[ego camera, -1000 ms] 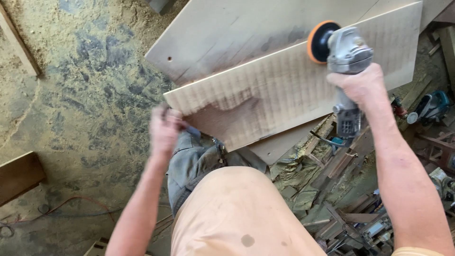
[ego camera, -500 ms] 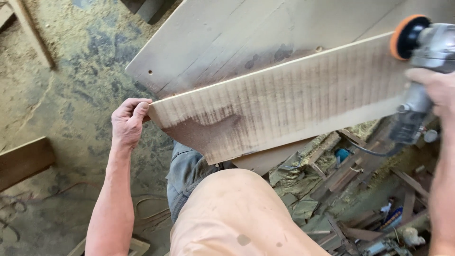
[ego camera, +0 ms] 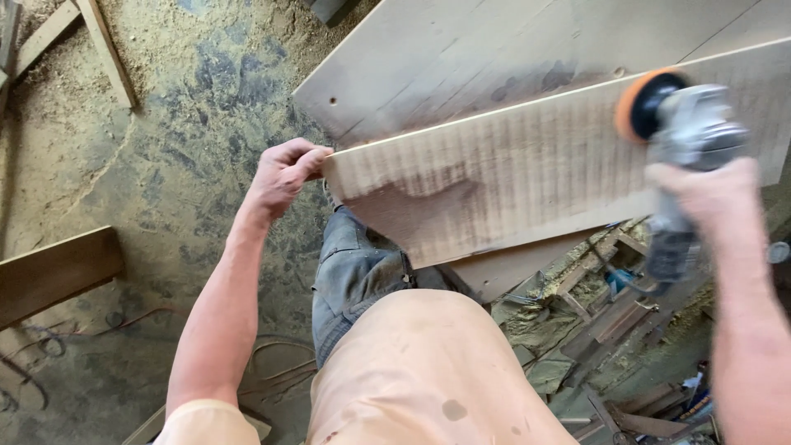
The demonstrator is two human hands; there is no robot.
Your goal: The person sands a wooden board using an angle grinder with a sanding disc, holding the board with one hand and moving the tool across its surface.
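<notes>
A long rough-sawn wooden board [ego camera: 527, 156] with a darker patch near its left end lies on top of a wider pale panel [ego camera: 461, 58]. My left hand [ego camera: 284, 173] grips the board's left end, fingers curled over the edge. My right hand [ego camera: 709, 198] holds a grey angle grinder [ego camera: 688, 148] with an orange sanding disc [ego camera: 638, 103]; the disc is over the board's right part. The grinder's cord trails down below my hand.
The concrete floor [ego camera: 165, 165] is strewn with sawdust. A dark plank [ego camera: 58, 272] lies at the left, thin strips [ego camera: 107, 49] at the top left, cables [ego camera: 49, 346] low left. Scrap wood and tools [ego camera: 610, 321] are piled at the right. My legs stand below the board.
My left hand went from hanging free below the board to gripping its left end. The grinder swung right off the board's middle, then came back leftward over it.
</notes>
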